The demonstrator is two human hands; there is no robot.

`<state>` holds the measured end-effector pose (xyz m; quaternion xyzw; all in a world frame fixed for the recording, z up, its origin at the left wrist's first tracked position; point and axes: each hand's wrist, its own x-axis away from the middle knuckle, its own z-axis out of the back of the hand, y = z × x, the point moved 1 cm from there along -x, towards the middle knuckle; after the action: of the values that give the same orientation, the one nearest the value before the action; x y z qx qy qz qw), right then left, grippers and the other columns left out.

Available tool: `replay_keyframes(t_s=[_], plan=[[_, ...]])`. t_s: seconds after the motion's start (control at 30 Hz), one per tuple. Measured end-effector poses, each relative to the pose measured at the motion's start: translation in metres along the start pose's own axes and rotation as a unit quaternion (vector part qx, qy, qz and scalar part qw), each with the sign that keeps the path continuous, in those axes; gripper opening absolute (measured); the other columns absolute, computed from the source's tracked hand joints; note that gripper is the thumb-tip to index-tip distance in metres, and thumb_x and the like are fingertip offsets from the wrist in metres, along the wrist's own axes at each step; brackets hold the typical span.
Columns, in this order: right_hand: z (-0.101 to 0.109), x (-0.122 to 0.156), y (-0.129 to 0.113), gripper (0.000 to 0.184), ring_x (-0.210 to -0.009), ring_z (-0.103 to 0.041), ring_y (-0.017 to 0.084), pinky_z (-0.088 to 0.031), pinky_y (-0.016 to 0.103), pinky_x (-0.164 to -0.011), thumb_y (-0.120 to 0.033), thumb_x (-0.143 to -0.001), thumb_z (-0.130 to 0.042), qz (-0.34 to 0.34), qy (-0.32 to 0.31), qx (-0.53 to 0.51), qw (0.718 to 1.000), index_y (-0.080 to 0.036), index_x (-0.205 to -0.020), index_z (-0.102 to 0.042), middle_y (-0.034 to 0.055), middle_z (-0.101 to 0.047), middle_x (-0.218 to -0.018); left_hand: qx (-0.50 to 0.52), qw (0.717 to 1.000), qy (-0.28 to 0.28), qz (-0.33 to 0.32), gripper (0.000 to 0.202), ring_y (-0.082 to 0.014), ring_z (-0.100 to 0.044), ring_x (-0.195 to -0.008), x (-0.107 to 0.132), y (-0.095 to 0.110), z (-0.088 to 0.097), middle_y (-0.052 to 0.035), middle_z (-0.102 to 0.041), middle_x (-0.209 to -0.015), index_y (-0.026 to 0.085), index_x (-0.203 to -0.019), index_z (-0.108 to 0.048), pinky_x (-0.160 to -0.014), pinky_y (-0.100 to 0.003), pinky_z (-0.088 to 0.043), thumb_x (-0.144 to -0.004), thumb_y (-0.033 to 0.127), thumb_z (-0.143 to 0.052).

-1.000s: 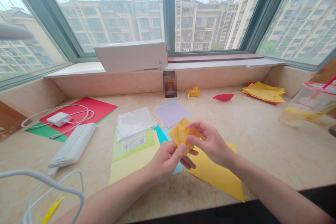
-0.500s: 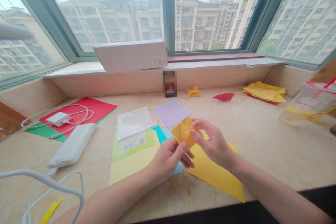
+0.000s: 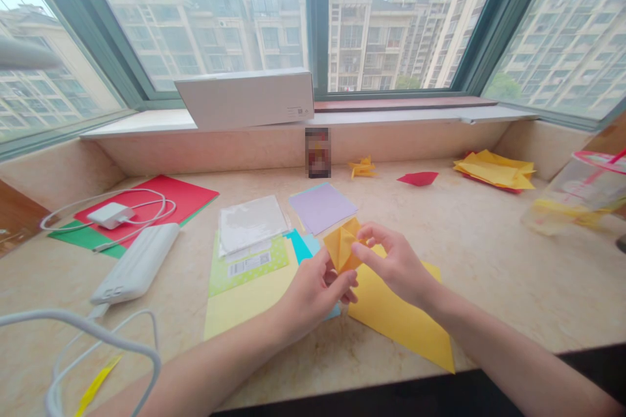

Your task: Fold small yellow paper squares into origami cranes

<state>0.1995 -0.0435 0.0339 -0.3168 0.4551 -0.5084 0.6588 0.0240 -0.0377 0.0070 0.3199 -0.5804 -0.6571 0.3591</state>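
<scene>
Between my two hands is a partly folded piece of yellow origami paper [image 3: 342,249], with creases and pointed flaps showing, held up above the counter. My left hand [image 3: 320,287] grips its lower left side, thumb in front and fingers behind. At its upper right edge, my right hand [image 3: 391,257] pinches the paper between thumb and fingertips. Below the hands a flat yellow sheet [image 3: 405,319] lies on the counter. Left of it are a pale yellow sheet [image 3: 235,316] and blue paper [image 3: 300,245], partly covered by my left hand. A lilac sheet [image 3: 323,208] lies just beyond.
At left, a white power bank [image 3: 137,264] and charger [image 3: 111,215] lie with cables by red paper [image 3: 190,195]. Along the back are a yellow folded figure [image 3: 362,167], a red folded piece [image 3: 418,178] and stacked yellow papers [image 3: 496,169]. A plastic cup [image 3: 572,195] stands right.
My left thumb has shifted off the front of the folded paper toward its lower edge. The paper has turned slightly, and my right hand still pinches its edge. The view has moved a little.
</scene>
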Motion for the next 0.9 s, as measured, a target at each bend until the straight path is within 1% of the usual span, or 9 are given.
replay_keyframes(t_s=[0.1,0.17,0.27,0.37,0.5,0.6,0.7,0.8,0.9], plan=[[-0.002,0.000,0.001,0.015,-0.084,-0.060,0.020,-0.046,0.035,-0.080,-0.032,-0.089,-0.057,0.005,-0.012,0.001,1.000,-0.021,-0.080,-0.062,0.0016,-0.065,-0.085,-0.008,1.000,0.002,0.005,0.029,-0.0165,-0.070,-0.058,0.000,0.000,0.001,-0.0009,-0.065,-0.074,0.017,-0.100,-0.053,-0.056,-0.027,-0.056,-0.093,0.044,-0.058],[-0.002,0.000,0.000,0.017,-0.083,-0.060,0.020,-0.046,0.034,-0.078,-0.033,-0.089,-0.057,0.004,-0.015,-0.006,1.000,-0.021,-0.077,-0.062,0.0017,-0.064,-0.084,-0.005,1.000,-0.014,0.006,0.028,-0.0152,-0.068,-0.055,0.000,0.001,0.001,0.0008,-0.063,-0.069,0.017,-0.092,-0.053,-0.054,-0.026,-0.054,-0.093,0.045,-0.057],[-0.002,0.001,0.000,0.018,-0.082,-0.062,0.020,-0.046,0.035,-0.080,-0.033,-0.089,-0.057,-0.018,-0.018,-0.020,0.999,-0.021,-0.077,-0.063,0.0017,-0.066,-0.081,0.017,0.999,-0.043,0.007,0.030,-0.0138,-0.065,-0.054,0.000,0.003,0.002,0.0017,-0.060,-0.064,0.018,-0.086,-0.053,-0.053,-0.025,-0.052,-0.093,0.046,-0.057],[-0.002,0.002,0.002,0.019,-0.079,-0.062,0.020,-0.047,0.034,-0.079,-0.033,-0.090,-0.056,-0.031,-0.017,-0.029,0.999,-0.020,-0.080,-0.065,0.0017,-0.069,-0.081,0.055,0.995,-0.079,0.004,0.030,-0.0129,-0.064,-0.055,0.000,0.006,0.003,0.0010,-0.061,-0.065,0.017,-0.089,-0.053,-0.055,-0.024,-0.050,-0.093,0.047,-0.058],[-0.002,0.003,0.005,0.019,-0.077,-0.063,0.018,-0.049,0.032,-0.075,-0.034,-0.092,-0.055,-0.022,-0.016,-0.043,0.999,-0.020,-0.083,-0.065,0.0015,-0.069,-0.080,0.107,0.988,-0.110,0.007,0.032,-0.0120,-0.062,-0.057,0.001,0.011,0.004,0.0003,-0.062,-0.067,0.016,-0.095,-0.054,-0.058,-0.024,-0.049,-0.091,0.047,-0.061],[-0.002,0.003,0.005,0.020,-0.077,-0.064,0.018,-0.050,0.031,-0.073,-0.034,-0.094,-0.054,-0.010,-0.017,-0.049,0.999,-0.020,-0.084,-0.064,0.0018,-0.069,-0.081,0.155,0.981,-0.115,0.011,0.038,-0.0119,-0.062,-0.057,0.002,0.013,0.003,0.0014,-0.060,-0.067,0.016,-0.091,-0.052,-0.059,-0.025,-0.048,-0.091,0.053,-0.060],[-0.001,0.003,0.004,0.020,-0.075,-0.064,0.018,-0.050,0.030,-0.071,-0.034,-0.095,-0.054,0.005,-0.010,-0.018,1.000,-0.020,-0.083,-0.064,0.0014,-0.069,-0.079,0.216,0.970,-0.105,0.029,0.043,-0.0128,-0.064,-0.056,0.002,0.012,0.002,0.0021,-0.057,-0.069,0.016,-0.088,-0.050,-0.057,-0.026,-0.047,-0.092,0.059,-0.054],[0.000,0.004,0.005,0.019,-0.074,-0.064,0.018,-0.050,0.029,-0.070,-0.034,-0.094,-0.055,0.016,0.003,0.004,1.000,-0.021,-0.083,-0.063,0.0007,-0.068,-0.078,0.212,0.972,-0.092,0.043,0.041,-0.0121,-0.063,-0.056,0.000,0.009,0.001,0.0029,-0.055,-0.067,0.016,-0.085,-0.050,-0.058,-0.025,-0.046,-0.091,0.057,-0.057],[-0.002,0.004,0.007,0.018,-0.075,-0.065,0.018,-0.051,0.030,-0.071,-0.035,-0.093,-0.057,0.011,0.014,-0.014,1.000,-0.021,-0.084,-0.063,0.0014,-0.069,-0.079,0.189,0.978,-0.081,0.038,0.041,-0.0112,-0.061,-0.054,-0.001,0.007,0.000,0.0050,-0.050,-0.062,0.017,-0.078,-0.048,-0.056,-0.024,-0.044,-0.090,0.055,-0.059]])
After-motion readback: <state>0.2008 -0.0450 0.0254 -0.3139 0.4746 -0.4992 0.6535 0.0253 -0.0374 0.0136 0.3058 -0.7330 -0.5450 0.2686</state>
